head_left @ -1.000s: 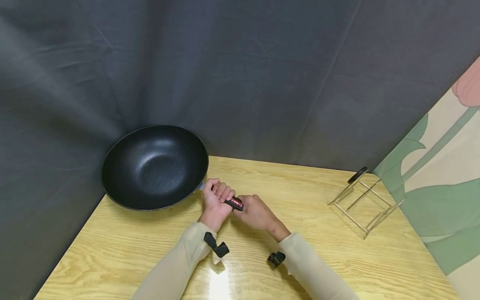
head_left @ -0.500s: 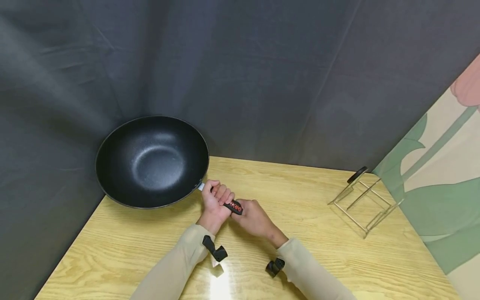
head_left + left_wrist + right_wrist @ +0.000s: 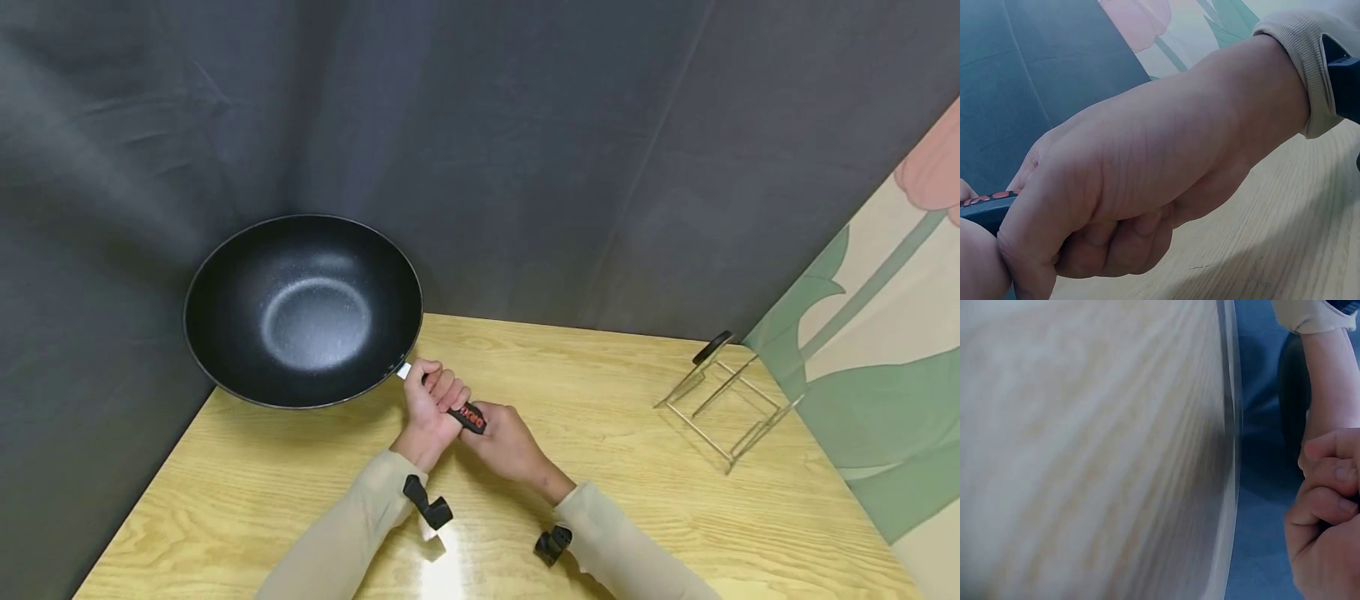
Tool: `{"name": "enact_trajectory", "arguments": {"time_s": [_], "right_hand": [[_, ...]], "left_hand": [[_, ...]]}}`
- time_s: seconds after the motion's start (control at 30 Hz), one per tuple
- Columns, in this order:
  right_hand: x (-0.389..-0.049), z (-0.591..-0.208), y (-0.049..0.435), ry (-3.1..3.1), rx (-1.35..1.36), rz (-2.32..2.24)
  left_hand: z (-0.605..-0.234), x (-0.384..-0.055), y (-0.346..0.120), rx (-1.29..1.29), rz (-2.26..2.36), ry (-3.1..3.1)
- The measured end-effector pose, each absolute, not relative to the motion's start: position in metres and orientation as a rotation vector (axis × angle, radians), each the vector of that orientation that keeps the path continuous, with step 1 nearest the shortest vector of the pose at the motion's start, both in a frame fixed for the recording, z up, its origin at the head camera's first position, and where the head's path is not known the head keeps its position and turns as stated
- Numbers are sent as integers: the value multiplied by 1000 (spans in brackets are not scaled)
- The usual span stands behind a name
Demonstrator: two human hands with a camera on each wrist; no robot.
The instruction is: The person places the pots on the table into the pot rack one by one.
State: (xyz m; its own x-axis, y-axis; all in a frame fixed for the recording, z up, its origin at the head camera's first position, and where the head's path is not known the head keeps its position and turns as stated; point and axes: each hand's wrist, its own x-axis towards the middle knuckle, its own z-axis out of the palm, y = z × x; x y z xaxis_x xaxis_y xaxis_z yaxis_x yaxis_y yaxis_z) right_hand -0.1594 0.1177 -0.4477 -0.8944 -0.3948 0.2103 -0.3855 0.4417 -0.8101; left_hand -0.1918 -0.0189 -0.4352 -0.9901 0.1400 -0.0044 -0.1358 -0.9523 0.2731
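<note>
A black wok [image 3: 315,325] is held over the left part of the table in the head view, its dark inside tilted toward me. A shadow lies on the wood below it. My left hand [image 3: 431,408] grips the black handle [image 3: 470,417] close to the pale collar by the bowl. Lower on the handle, my right hand [image 3: 506,437] grips the end, its thumb along the side. Red lettering shows between the two hands. In the left wrist view, the right hand [image 3: 1116,162] fills the middle, with curled fingers, and hides the handle's end.
A metal wire rack [image 3: 723,404] with a black piece on top stands on the table's right side. Dark cloth [image 3: 525,167] hangs behind and to the left of the wooden table [image 3: 585,367]. A flower-patterned wall covering [image 3: 892,367] borders the right.
The wok has risen slightly in the head view and tipped so more of its inside faces me. Both hands keep their grip on the handle; the wire rack stays put.
</note>
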Motion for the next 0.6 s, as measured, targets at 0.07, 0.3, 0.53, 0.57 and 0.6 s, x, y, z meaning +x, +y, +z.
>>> {"name": "enact_trajectory", "arguments": {"time_s": [0.07, 0.3, 0.53, 0.57, 0.6], "right_hand": [[-157, -447, 118, 2626, -705, -1537], [-148, -444, 118, 2606, -621, -1648], [-137, -439, 116, 2535, -509, -1737], [-135, -439, 116, 2533, -496, -1743], [-134, -438, 116, 2531, -485, -1749]], "left_hand": [[-431, -190, -19, 33, 2967, 441], [-422, -186, -15, 29, 2934, 524], [-417, -180, -13, 55, 2913, 581], [-416, -179, -13, 69, 2907, 589], [-415, -179, -12, 85, 2899, 596]]}}
